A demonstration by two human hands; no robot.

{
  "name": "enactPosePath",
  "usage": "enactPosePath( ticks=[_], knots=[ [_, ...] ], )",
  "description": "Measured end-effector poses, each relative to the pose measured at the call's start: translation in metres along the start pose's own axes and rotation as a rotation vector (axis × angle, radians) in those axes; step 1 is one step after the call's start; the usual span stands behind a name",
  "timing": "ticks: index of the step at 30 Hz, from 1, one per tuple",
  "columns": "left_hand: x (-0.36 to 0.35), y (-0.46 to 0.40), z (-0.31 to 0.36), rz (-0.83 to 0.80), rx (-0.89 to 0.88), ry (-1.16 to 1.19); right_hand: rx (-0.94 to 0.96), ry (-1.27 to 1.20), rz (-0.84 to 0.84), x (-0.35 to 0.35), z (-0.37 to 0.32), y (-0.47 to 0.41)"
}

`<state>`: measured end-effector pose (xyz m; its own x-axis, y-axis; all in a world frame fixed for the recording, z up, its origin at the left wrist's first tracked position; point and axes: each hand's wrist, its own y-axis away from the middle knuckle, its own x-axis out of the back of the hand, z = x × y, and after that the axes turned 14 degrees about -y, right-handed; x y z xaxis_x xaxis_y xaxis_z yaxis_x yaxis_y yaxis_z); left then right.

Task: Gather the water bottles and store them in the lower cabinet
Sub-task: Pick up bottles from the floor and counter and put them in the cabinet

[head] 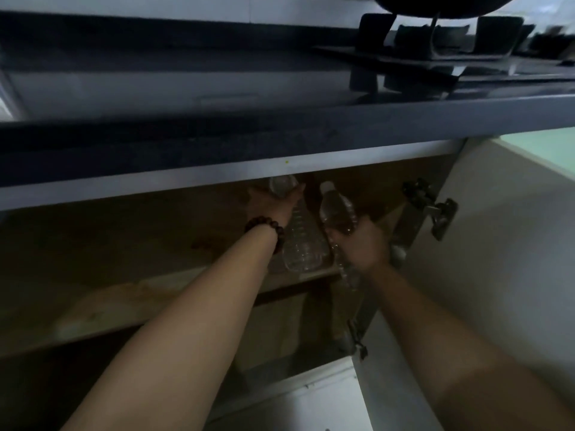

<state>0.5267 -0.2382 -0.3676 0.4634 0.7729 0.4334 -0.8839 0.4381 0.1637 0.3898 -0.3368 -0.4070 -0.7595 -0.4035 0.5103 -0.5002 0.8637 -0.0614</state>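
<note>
Both my arms reach into the open lower cabinet (102,250). My left hand (270,204), with a bead bracelet on its wrist, is closed on the far end of a clear ribbed water bottle (300,245) that lies on the wooden shelf (130,295), base toward me. My right hand (364,241) grips a second clear bottle (337,209), its white cap pointing into the cabinet. Another clear ribbed bottle-like shape (346,276) shows just below my right hand; how it is held is hidden.
The cabinet door (504,244) stands open on the right, its metal hinge (435,209) close to my right hand. The dark countertop edge (280,135) overhangs the opening. A stove with a pan (435,42) sits on top at the right. A lower compartment is dark.
</note>
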Motion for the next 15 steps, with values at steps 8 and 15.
enactPosePath(
  ticks=[8,15],
  knots=[
    [-0.017,-0.008,-0.012,0.138,-0.112,-0.276,-0.081,0.123,-0.125,0.000,-0.011,-0.014],
    [0.002,0.000,-0.019,-0.070,-0.101,-0.154,-0.033,0.038,-0.235,0.008,-0.011,-0.004]
  ],
)
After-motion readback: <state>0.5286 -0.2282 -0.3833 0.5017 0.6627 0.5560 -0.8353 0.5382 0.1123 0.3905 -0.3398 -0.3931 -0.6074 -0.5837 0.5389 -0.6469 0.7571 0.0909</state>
